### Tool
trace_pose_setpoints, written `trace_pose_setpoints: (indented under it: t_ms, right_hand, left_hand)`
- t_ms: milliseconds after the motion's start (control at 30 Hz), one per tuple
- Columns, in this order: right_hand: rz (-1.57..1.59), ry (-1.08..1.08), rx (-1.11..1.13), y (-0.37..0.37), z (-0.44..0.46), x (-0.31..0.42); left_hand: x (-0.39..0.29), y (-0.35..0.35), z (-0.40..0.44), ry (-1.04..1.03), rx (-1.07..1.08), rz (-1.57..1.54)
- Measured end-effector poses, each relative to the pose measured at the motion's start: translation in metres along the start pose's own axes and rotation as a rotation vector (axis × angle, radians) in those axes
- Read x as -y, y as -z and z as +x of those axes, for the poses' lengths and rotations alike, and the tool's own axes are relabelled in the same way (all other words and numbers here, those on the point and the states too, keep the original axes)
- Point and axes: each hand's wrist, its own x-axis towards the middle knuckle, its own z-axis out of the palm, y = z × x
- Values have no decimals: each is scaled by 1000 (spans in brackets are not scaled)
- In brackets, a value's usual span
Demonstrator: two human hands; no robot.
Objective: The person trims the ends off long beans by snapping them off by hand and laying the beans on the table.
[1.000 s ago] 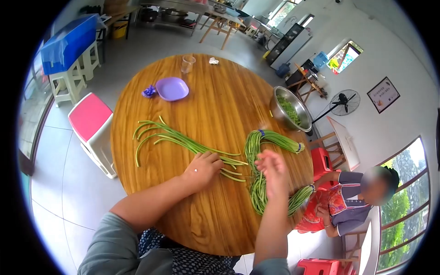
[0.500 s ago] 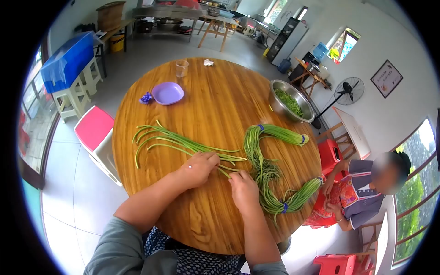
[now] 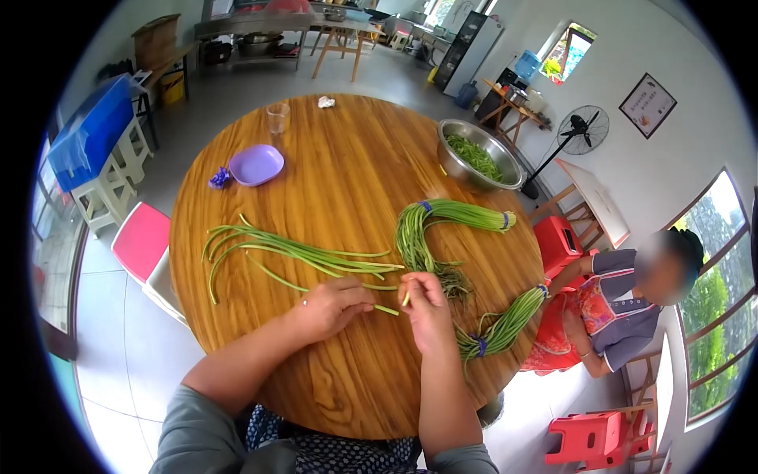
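My left hand (image 3: 335,306) is closed around a long green garlic scape (image 3: 385,310), whose cut end sticks out past the fingers. Just to its right, my right hand (image 3: 426,306) pinches a short garlic scape piece (image 3: 407,299), apart from the held stem. Loose garlic scapes (image 3: 292,250) lie spread on the table beyond my left hand. One bundle (image 3: 462,210), tied with blue bands, curves beyond my right hand. Another banded bundle (image 3: 513,322) lies to the right of my right wrist.
On the round wooden table (image 3: 355,174) stand a steel bowl (image 3: 509,170) of cut green pieces, a purple dish (image 3: 257,166), a clear cup (image 3: 278,118), blue bands (image 3: 220,178) and crumpled tissue (image 3: 326,102). A person (image 3: 624,300) sits at the right beside red stools (image 3: 588,434).
My right hand has come away from the stem's end and lifted slightly, now with a short piece between its fingers. The whole view has shifted, so the table sits further left.
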Motion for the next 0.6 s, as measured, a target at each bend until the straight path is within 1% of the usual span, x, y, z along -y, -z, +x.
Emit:
trace_pose_setpoints:
  t_ms: [67,100,133,200,233,267,333,367,400,433,467,533,600]
  right_hand:
    - [-293,-40,182,-3,1,-8]
    - [-277,-205,179,-11,-3,0]
    - [-276,-215,194,-11,-3,0]
    - [-435,-245,382,-8,-5,-1]
    - [-518,-232,389,-9,-6,-2]
    - [-518,-238,404,-10,-8,-2]
    - [-909,-115,391,-22,-14,5]
    - [-1062,7,393,-26,-17,4]
    - [-1059,6,406,-28,-18,1]
    - [-1165,56,389,-30,-20,-3]
    - [-1270,108,368,-31,-22,-5]
    - [-1233,101,373,-31,-21,-4]
    - [-1074,51,377,-28,-17,-2]
  left_hand:
    - [6,-9,-4,55,19,0]
    - [6,-12,-4,74,15,0]
    - [6,-13,-6,94,9,2]
    - [11,-10,-10,130,22,61]
    - [13,-7,-10,152,47,111]
    - [14,-3,-10,165,38,116]
    - [17,4,-11,40,106,224]
    - [19,2,-13,51,99,229]
    - [23,0,-14,0,104,308]
    - [24,-2,-14,-53,111,388]
    - [23,-2,-14,-48,110,393]
    - [18,2,-13,-50,76,451]
    - [16,6,-13,-46,99,446]
